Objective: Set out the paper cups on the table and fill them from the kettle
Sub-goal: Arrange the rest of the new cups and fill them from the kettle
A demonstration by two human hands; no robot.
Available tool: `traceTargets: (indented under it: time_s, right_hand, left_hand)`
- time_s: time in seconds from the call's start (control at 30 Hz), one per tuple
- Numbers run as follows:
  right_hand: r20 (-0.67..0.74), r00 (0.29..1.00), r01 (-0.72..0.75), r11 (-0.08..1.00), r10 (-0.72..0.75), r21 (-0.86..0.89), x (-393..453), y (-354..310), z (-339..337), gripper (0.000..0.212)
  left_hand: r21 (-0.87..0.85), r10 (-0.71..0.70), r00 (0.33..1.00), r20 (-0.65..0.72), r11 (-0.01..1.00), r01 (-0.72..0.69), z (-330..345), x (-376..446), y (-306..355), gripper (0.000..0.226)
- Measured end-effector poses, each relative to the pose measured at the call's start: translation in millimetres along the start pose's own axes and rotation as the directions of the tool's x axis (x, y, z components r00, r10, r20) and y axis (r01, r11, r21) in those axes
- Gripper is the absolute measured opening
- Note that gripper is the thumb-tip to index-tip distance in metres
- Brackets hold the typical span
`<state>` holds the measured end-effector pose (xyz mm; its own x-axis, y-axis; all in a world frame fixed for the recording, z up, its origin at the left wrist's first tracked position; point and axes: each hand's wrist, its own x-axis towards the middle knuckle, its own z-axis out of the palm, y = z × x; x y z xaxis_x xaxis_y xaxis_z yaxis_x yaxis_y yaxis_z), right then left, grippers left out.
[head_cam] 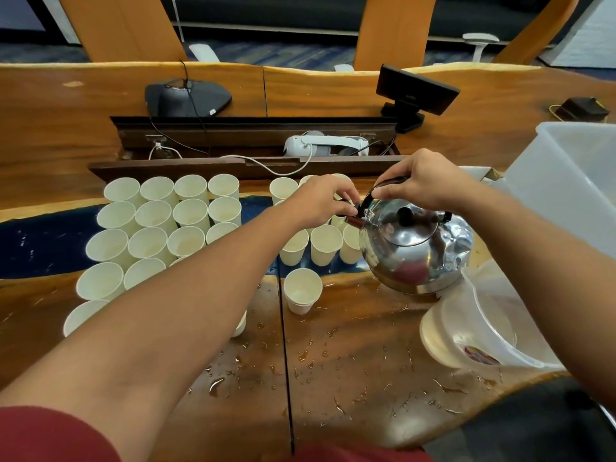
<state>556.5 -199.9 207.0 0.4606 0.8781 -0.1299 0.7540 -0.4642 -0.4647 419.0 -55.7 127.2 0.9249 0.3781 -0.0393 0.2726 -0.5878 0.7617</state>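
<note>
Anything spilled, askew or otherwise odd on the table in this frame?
Yes. Water droplets and small puddles are scattered over the near part of the wooden table, in front of the paper cups and the kettle. A clear plastic jug lies tipped on its side at the right.

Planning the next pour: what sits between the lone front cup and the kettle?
Only bare, wet table lies between the lone cup and the kettle, seen in the head view.

text: none legible | plastic jug [480,331] label: blurred, unreadable
</note>
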Motion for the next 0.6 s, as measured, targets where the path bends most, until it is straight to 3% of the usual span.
traceTargets:
  time_s: [0.6]
  right_hand:
    - [0.011,1.000,0.021,0.999,-0.021,-0.033,3.7,0.5,2.4,0.021]
  left_hand:
    - [-0.007,0.001,1.000,-0.002,1.000,-0.001,0.9,-2.5,-2.1,0.018]
